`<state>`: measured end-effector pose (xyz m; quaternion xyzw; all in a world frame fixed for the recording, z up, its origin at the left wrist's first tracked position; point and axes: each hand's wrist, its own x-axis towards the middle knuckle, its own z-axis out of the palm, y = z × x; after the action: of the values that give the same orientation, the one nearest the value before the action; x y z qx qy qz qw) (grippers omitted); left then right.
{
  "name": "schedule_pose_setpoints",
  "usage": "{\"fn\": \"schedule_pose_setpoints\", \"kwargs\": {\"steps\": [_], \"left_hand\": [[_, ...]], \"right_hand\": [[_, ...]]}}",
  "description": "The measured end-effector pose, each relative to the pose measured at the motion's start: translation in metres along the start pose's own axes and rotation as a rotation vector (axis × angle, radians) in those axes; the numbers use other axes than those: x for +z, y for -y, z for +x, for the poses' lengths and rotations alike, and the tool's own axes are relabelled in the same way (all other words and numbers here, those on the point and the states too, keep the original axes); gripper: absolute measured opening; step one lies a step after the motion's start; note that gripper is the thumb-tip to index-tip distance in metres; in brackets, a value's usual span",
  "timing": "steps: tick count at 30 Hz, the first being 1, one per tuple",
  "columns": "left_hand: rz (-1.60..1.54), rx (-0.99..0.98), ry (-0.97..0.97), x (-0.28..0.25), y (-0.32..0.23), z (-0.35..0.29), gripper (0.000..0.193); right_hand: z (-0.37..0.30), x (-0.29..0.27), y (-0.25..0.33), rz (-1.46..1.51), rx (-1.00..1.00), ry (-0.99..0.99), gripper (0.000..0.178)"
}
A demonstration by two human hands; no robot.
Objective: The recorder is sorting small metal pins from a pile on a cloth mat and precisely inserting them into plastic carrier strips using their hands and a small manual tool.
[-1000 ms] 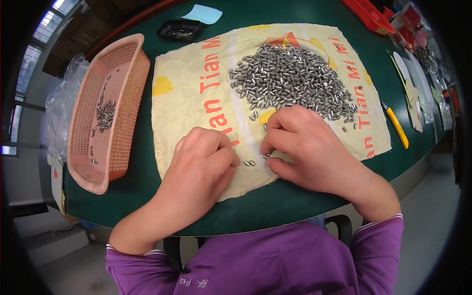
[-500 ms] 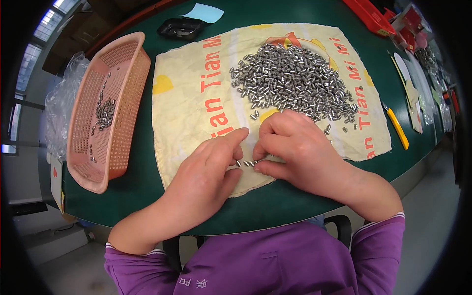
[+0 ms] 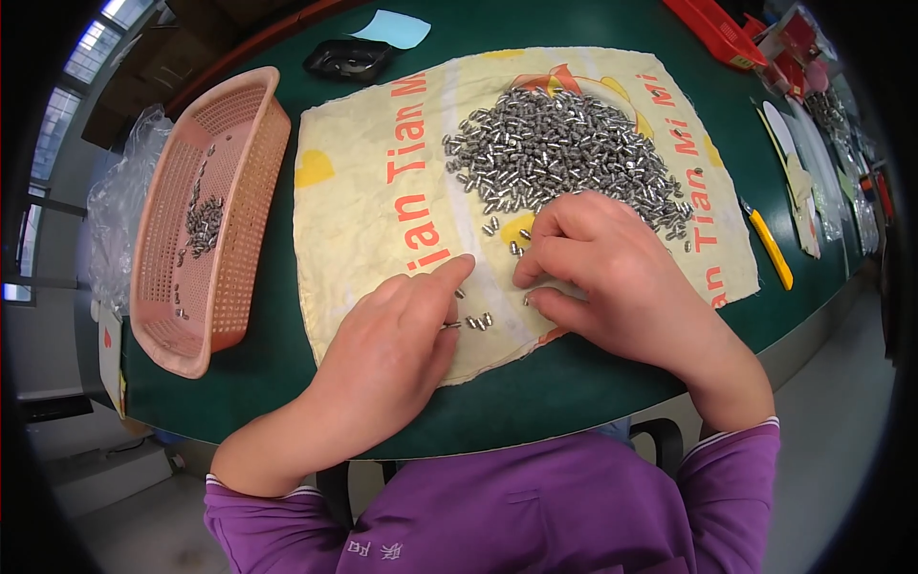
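Observation:
A heap of small, shiny, ribbed metal pieces lies on a pale yellow printed cloth. My left hand rests at the near part of the cloth, index finger stretched out and thumb apart from it; its other fingers are partly hidden. Beside its fingertips lie a few loose metal pieces. My right hand is just nearer than the heap, its thumb and curled fingers apart. One loose metal piece sits by its thumb tip, and others lie near its index finger.
A pink perforated plastic basket with some metal pieces inside stands at the left, a clear plastic bag behind it. A black tray and blue paper are at the back. A yellow cutter knife and red bin are at the right.
My right hand has moved away from my left, to the right and slightly farther off, its thumb and fingers parting. Loose pieces now show between the hands. The left hand has barely shifted.

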<state>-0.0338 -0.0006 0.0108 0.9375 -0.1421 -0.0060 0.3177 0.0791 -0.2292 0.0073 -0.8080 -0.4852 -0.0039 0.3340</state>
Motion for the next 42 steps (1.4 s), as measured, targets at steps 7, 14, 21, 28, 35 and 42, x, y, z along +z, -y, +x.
{"fn": "schedule_pose_setpoints", "kwargs": {"steps": [7, 14, 21, 28, 35, 42], "left_hand": [[-0.057, -0.026, 0.002, 0.003, -0.003, 0.000, 0.069], [-0.130, -0.068, 0.000, 0.007, -0.005, 0.002, 0.073], [-0.168, -0.018, -0.043, 0.017, 0.002, 0.001, 0.076], [-0.182, -0.047, -0.030, 0.014, -0.001, 0.001, 0.071], [-0.191, -0.028, -0.060, 0.017, 0.000, 0.001, 0.071], [-0.160, -0.013, -0.079, 0.017, 0.001, 0.001, 0.072]], "right_hand": [[-0.002, 0.002, 0.001, -0.024, -0.059, 0.025, 0.012], [-0.002, 0.015, 0.002, 0.030, -0.052, 0.001, 0.016], [-0.002, 0.022, 0.007, 0.034, -0.063, 0.014, 0.020], [-0.004, 0.024, 0.007, 0.034, -0.052, 0.019, 0.023], [-0.004, 0.029, 0.008, 0.025, -0.082, 0.025, 0.019], [-0.003, 0.028, 0.010, 0.003, -0.085, 0.027, 0.019]]}}
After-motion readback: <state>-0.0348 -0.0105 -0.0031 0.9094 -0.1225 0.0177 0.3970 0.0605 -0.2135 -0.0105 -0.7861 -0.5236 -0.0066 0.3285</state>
